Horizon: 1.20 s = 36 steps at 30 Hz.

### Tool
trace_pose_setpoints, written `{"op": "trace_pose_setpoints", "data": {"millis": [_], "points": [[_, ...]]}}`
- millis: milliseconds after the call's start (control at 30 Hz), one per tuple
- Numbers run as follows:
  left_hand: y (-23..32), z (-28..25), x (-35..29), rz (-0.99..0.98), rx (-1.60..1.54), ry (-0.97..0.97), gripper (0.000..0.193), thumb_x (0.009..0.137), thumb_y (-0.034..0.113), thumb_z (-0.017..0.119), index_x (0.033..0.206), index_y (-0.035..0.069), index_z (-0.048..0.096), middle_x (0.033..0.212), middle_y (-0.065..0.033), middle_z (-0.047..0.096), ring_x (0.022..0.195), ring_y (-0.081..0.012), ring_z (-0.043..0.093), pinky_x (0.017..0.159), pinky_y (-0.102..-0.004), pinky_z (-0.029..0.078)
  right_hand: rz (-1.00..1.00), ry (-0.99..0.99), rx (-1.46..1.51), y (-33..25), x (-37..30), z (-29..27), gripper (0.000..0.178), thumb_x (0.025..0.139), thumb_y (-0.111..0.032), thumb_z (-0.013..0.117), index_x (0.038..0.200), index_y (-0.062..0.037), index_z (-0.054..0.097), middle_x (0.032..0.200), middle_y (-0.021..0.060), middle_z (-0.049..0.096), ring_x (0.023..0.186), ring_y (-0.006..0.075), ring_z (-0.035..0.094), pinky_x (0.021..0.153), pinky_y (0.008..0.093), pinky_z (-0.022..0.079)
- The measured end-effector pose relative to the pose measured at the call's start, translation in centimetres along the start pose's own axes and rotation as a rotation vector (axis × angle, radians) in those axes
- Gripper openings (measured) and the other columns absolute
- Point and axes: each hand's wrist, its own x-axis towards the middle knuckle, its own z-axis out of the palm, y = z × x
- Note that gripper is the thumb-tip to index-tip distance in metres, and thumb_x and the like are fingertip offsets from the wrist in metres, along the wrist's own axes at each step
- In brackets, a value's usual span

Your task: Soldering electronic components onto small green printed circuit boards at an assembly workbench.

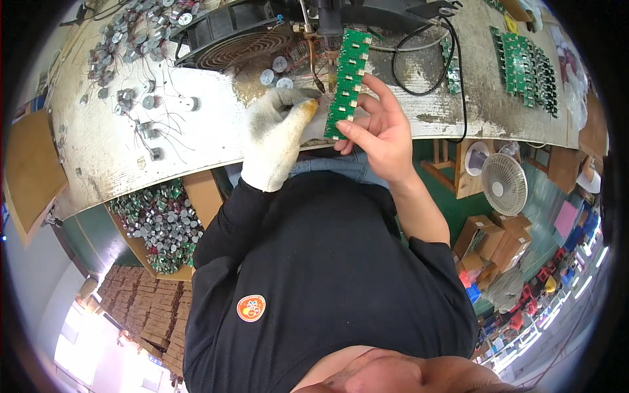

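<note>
My bare right hand (388, 134) grips a long green circuit board strip (345, 88), the thumb on its near end and fingers behind. The strip stands tilted, white connectors along its right edge. On my left hand (275, 134) is a white glove with a stained thumb. Its thumb and fingers are pinched together near the board's left edge; what they hold, if anything, is too small to tell. Just beyond those fingertips, a thin copper-coloured tube (312, 59) points downward. Beside it a dark upright tool with a metal tip (332, 56) is partly hidden by the board.
A black round fan (242, 49) stands behind the hands. Small round motors with wires (147, 101) lie across the bench's left side; more fill a box (164, 226) below. Green boards (524, 69) are stacked at right. A black cable (464, 85) hangs over the bench edge.
</note>
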Motion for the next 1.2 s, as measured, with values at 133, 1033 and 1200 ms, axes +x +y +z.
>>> {"op": "trace_pose_setpoints", "data": {"millis": [133,1033,1200], "points": [[0.1,0.0,0.1,0.086,0.086,0.082,0.020,0.087,0.014,0.066,0.094,-0.004,0.064,0.082,-0.0060,0.065,0.076,-0.0104,0.059,0.070,-0.0256,0.048,0.004,0.011,-0.009,0.1,-0.2,0.0,0.070,0.084,0.009,0.062,0.144,-0.0029,0.027,0.108,0.0169,0.057,0.066,0.0195,0.066,0.053,0.0254,0.052],[1.3,0.6,-0.2,-0.077,-0.126,-0.030,0.016,0.085,0.010,0.065,0.091,-0.005,0.064,0.080,-0.0064,0.065,0.072,-0.0101,0.061,0.065,-0.0249,0.049,-0.033,-0.008,0.022,-0.7,0.1,0.4,0.068,0.084,0.010,0.061,0.143,-0.0018,0.028,0.108,0.0175,0.056,0.066,0.0183,0.066,0.053,0.0246,0.052],[0.3,0.6,-0.2,-0.084,-0.107,-0.034,0.016,0.085,0.010,0.065,0.090,-0.005,0.064,0.080,-0.0063,0.065,0.072,-0.0100,0.061,0.065,-0.0243,0.049,-0.033,0.006,0.013,0.0,-0.2,0.1,0.069,0.084,0.010,0.062,0.143,-0.0027,0.028,0.108,0.0173,0.057,0.067,0.0180,0.066,0.053,0.0245,0.052]]}}
